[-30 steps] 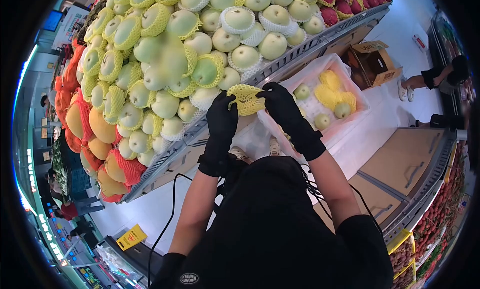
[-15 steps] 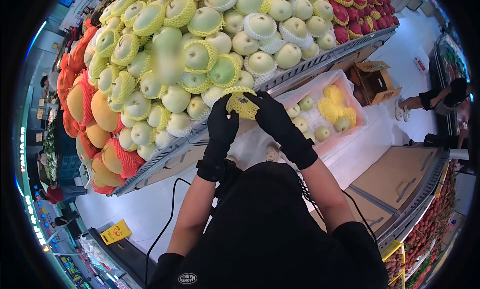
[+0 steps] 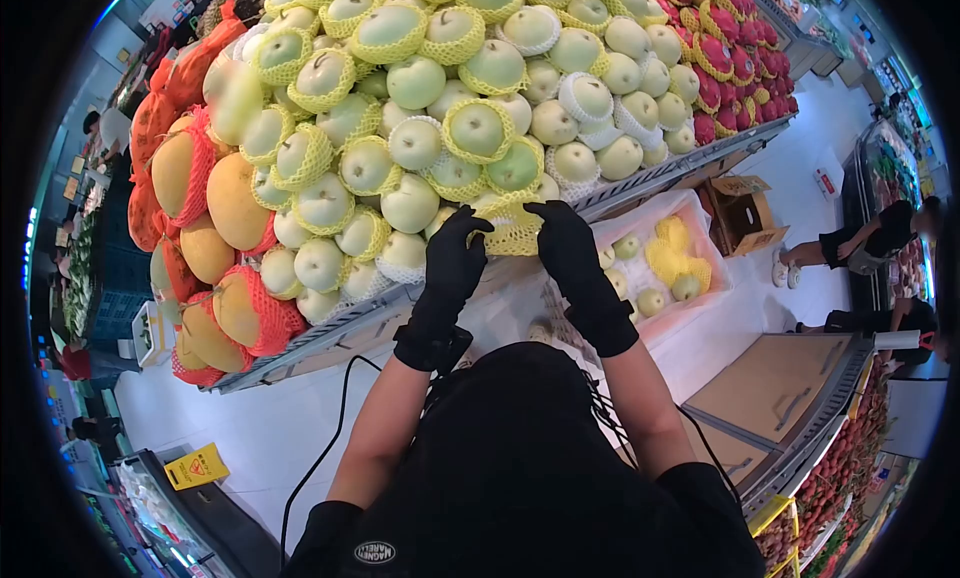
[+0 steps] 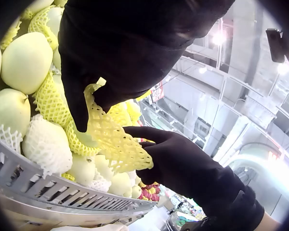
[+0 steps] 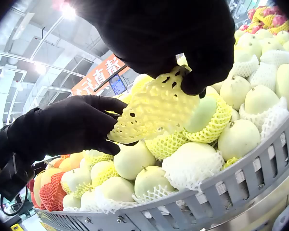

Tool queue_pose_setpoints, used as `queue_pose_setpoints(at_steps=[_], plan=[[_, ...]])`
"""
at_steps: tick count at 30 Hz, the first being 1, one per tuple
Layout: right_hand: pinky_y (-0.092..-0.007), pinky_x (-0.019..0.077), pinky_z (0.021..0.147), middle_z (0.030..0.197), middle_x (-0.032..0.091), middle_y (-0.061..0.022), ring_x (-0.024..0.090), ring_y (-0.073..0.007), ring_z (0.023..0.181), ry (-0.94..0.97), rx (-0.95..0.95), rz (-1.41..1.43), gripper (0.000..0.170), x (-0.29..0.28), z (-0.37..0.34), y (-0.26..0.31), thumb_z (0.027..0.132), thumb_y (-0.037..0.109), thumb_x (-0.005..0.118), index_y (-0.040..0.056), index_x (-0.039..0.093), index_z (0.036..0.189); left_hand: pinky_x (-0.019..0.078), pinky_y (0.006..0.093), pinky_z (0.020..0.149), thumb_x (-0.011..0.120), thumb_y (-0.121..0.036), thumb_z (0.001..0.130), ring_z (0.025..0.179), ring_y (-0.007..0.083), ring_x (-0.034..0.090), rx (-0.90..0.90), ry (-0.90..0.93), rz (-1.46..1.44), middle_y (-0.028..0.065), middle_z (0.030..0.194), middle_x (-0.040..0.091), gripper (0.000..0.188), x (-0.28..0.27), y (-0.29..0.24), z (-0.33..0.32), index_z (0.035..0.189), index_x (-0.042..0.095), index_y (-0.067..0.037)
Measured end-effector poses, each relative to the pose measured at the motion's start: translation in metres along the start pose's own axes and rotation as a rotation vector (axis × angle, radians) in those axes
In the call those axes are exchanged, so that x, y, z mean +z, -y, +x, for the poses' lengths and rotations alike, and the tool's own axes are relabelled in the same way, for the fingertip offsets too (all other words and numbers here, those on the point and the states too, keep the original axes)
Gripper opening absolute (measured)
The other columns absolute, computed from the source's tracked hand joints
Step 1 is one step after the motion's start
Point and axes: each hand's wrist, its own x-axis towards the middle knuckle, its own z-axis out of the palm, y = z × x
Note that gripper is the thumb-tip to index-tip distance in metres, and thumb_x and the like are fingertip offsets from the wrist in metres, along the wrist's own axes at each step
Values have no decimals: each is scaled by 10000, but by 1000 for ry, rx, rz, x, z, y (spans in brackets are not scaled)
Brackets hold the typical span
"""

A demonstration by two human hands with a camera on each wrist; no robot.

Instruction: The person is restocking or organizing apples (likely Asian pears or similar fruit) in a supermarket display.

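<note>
A yellow foam fruit net (image 3: 513, 228) is stretched between both black-gloved hands, just in front of the fruit rack. My left hand (image 3: 455, 263) pinches one end between thumb and fingers. The other end is pinched by my right hand (image 3: 572, 258). In the left wrist view the net (image 4: 113, 139) hangs flat and tapered, with no fruit in it. Behind it rise pale green melons (image 3: 410, 203), many in yellow or white foam nets. A netted green melon (image 3: 515, 166) lies right above the held net.
The rack's grey slatted edge (image 3: 640, 185) runs under the pile. Below right, a pink lined crate (image 3: 715, 293) holds pale melons and yellow nets, beside a cardboard box (image 3: 742, 218). Orange melons (image 3: 240, 308) in red nets lie left, dragon fruit (image 3: 715, 53) right.
The head view has shifted, so the pile sits lower in it. Since half a second ago the hands have drawn slightly apart, with the foam net still held between them.
</note>
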Motion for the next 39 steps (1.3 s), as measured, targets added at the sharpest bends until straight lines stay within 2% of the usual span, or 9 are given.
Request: queue_pose_setpoints(at_steps=[7, 10, 13, 16, 18, 22, 28, 31, 39], plan=[[-441, 524, 748, 1087, 624, -161, 633, -349, 891, 52, 83, -51, 414, 17, 5, 35, 788, 18, 543, 123, 629, 1179, 486, 399, 939, 652, -11, 764, 1031, 352, 629, -119, -33, -71, 196, 1201, 623, 405, -34, -26, -1, 1167, 642, -57], [-430, 519, 781, 1096, 629, -163, 632, -348, 919, 68, 164, -85, 379, 21, 7, 40, 812, 29, 554, 100, 633, 1175, 529, 324, 847, 655, -14, 797, 933, 247, 659, 66, -89, 39, 208, 1248, 606, 407, -30, -10, 0, 1200, 637, -66], [-419, 512, 826, 1102, 633, -169, 632, -347, 957, 53, 151, -83, 356, 21, 5, 37, 825, 38, 559, 75, 636, 1171, 445, 399, 1001, 610, 24, 757, 1168, 349, 559, 98, -90, 17, 199, 1224, 602, 418, -31, -2, -2, 1170, 639, -30], [-445, 519, 759, 1079, 627, -160, 638, -347, 902, 8, 36, -53, 357, 26, -2, 23, 825, 61, 568, 109, 630, 1173, 477, 393, 961, 625, 7, 768, 1137, 341, 585, 163, -90, 89, 199, 1245, 592, 409, -30, 17, 2, 1176, 636, -31], [-445, 520, 779, 1110, 621, -168, 638, -350, 911, -4, 34, 76, 388, 24, -2, 27, 815, 51, 566, 111, 620, 1194, 502, 377, 914, 643, -10, 776, 1108, 319, 604, 49, -95, -16, 192, 1255, 590, 382, -30, 15, 0, 1156, 649, -39], [-440, 520, 816, 1168, 600, -175, 635, -360, 943, 38, 111, -36, 455, 22, 1, 44, 796, 47, 577, 113, 581, 1246, 541, 309, 792, 686, -16, 787, 1034, 247, 654, -34, -111, 19, 178, 1246, 619, 342, -38, -15, -5, 1126, 678, -56], [-441, 518, 818, 1146, 613, -173, 630, -367, 971, -60, 176, -80, 443, 24, 3, 37, 827, 111, 611, 84, 558, 1266, 547, 297, 720, 687, -3, 808, 810, 198, 637, 221, -126, -2, 162, 1259, 621, 306, -33, 11, -5, 1110, 689, -55], [-440, 515, 823, 1100, 637, -174, 628, -365, 977, -60, 209, -63, 399, 23, 1, 26, 839, 136, 628, 68, 583, 1230, 560, 316, 741, 674, -37, 820, 857, 233, 674, 54, -86, -112, 172, 1254, 621, 337, -29, 12, -6, 1153, 685, -89], [-414, 520, 835, 1047, 671, -175, 644, -362, 930, -25, 155, 175, 335, -1, -12, 4, 835, 87, 630, 46, 634, 1168, 567, 312, 710, 680, -45, 810, 768, 194, 690, 9, 2, -115, 197, 1331, 576, 405, -11, -2, -8, 1213, 655, -75]])
